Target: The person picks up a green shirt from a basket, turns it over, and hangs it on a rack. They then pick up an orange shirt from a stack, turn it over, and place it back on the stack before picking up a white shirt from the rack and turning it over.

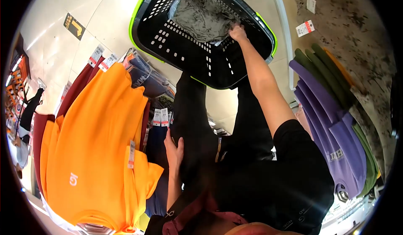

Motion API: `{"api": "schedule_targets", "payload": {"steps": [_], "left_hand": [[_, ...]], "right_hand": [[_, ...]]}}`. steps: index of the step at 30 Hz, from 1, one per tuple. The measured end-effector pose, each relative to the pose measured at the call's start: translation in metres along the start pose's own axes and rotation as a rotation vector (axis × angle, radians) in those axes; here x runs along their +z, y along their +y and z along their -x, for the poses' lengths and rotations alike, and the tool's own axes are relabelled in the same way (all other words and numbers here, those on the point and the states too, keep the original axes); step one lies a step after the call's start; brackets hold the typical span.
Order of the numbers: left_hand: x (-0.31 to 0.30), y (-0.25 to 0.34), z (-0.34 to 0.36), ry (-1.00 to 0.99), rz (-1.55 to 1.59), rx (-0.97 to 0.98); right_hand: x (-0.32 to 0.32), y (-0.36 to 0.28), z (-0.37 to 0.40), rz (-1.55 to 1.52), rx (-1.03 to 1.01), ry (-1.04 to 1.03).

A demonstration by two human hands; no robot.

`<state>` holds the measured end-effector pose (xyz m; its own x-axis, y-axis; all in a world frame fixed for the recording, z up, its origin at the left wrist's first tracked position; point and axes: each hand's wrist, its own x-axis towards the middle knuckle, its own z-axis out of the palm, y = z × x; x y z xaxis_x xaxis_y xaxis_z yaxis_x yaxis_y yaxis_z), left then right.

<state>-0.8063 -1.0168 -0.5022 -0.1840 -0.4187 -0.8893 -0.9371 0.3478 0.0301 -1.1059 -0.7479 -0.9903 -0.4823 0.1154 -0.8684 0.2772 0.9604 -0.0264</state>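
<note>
Inside a black shopping basket [176,46] with lime-green edging lies a crumpled dark grey mottled garment [201,16], with clear plastic showing at its edge. My right hand [238,32] reaches into the basket, its fingers closed on the garment's lower right edge. Down by my side, my left hand [173,149] is open, thumb apart from the fingers. Its fingertips are right by the white price tags [160,117] of a navy garment [157,140] hanging on the left.
Orange T-shirts [92,151] hang close on my left, with maroon shirts [79,86] behind. Purple shirts [331,130], green ones [319,75] and a brown mottled garment [340,21] hang on the right. A black floor sign [74,26] bears a yellow arrow. Another person [31,113] stands far left.
</note>
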Motion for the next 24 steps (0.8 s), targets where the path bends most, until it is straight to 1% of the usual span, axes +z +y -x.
{"api": "schedule_targets", "payload": {"steps": [2,4,5,6,8,9,10,11,12,13,14,15,16,17,18,20,21,24], "left_hand": [[0.001,0.008,-0.007,0.033,-0.009,0.012],[0.002,0.002,-0.016,0.079,-0.034,0.038],[0.002,-0.001,-0.022,0.074,-0.002,0.01],[0.003,-0.006,-0.028,0.075,-0.012,0.01],[0.006,-0.02,-0.041,0.06,0.069,0.021],[0.009,-0.027,-0.045,0.063,0.091,0.021],[0.011,-0.027,-0.05,0.068,0.088,0.024],[0.012,-0.028,-0.051,0.078,0.098,0.029],[0.012,-0.026,-0.047,0.084,0.108,0.029],[0.011,-0.023,-0.043,0.079,0.104,0.021],[0.007,-0.009,-0.042,0.055,0.114,-0.028],[0.005,0.0,-0.038,0.032,0.129,-0.072],[0.006,0.001,-0.029,0.031,0.137,-0.064],[0.006,0.002,-0.02,0.043,0.222,-0.048],[0.004,0.003,-0.012,0.055,0.306,-0.027],[0.0,-0.003,0.014,0.008,0.061,0.087],[0.001,-0.003,0.026,0.01,0.051,0.109],[0.008,-0.004,0.044,0.018,0.006,0.117]], "right_hand": [[0.027,0.018,-0.039,-0.053,0.023,-0.038],[0.038,0.019,-0.057,-0.217,0.068,-0.014],[0.047,0.019,-0.061,-0.384,0.133,0.044],[0.065,0.025,-0.077,-0.392,0.136,0.04],[0.105,0.037,-0.122,-0.66,0.138,0.085],[0.105,0.03,-0.12,-0.652,0.159,0.144],[0.095,0.021,-0.115,-0.658,0.156,0.143],[0.08,0.014,-0.106,-0.617,0.157,0.069],[0.089,0.023,-0.109,-0.572,0.161,-0.009],[0.101,0.019,-0.113,-0.65,0.179,0.038],[0.106,0.021,-0.104,-0.647,0.185,0.035],[0.107,0.018,-0.095,-0.508,0.082,0.068],[0.099,0.012,-0.085,-0.367,-0.027,0.106],[0.087,0.006,-0.061,-0.428,0.016,0.151],[0.076,0.006,-0.046,-0.463,0.029,0.137],[0.09,0.018,-0.057,-0.447,0.063,0.232],[0.072,0.019,-0.046,-0.388,0.047,0.195],[0.046,0.021,-0.056,-0.302,0.059,0.082]]}}
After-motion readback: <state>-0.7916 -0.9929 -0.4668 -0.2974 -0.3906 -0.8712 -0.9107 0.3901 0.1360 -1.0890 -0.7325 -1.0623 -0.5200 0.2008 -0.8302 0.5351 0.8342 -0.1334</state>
